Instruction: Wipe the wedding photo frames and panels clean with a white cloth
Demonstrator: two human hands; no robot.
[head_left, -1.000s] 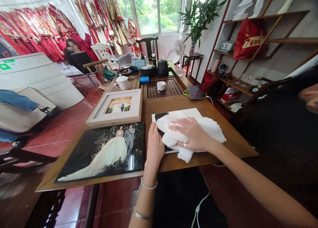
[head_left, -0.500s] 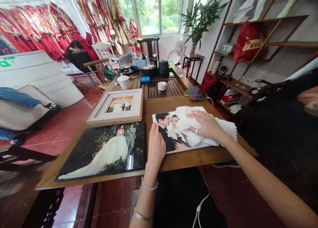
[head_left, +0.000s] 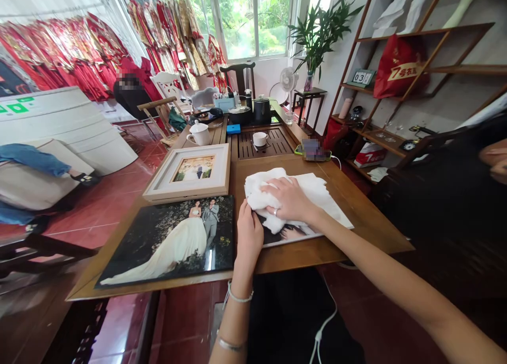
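Observation:
My right hand (head_left: 291,197) presses a bunched white towel (head_left: 259,187) onto the left half of a photo panel (head_left: 281,241), fingers spread over the cloth. Most of the couple's picture is hidden under it. My left hand (head_left: 250,229) grips the panel's left edge, its fingertips beside the towel. Left of that hand lies a glossy dark wedding photo (head_left: 166,242) of a couple in a gown and a grey suit. Behind it is a pale wooden picture frame (head_left: 188,169) with a small photo inside.
The wooden table (head_left: 356,248) also bears a white lidded mug (head_left: 200,134), a small white cup (head_left: 260,139) on a slatted tea tray (head_left: 245,151), a blue box (head_left: 233,128) and a phone (head_left: 315,150) with a cable. Another person's arm (head_left: 495,160) is at right.
My right hand has slid the towel leftward across the photo panel, covering the faces and baring the panel's right side. My left hand stays at the left edge.

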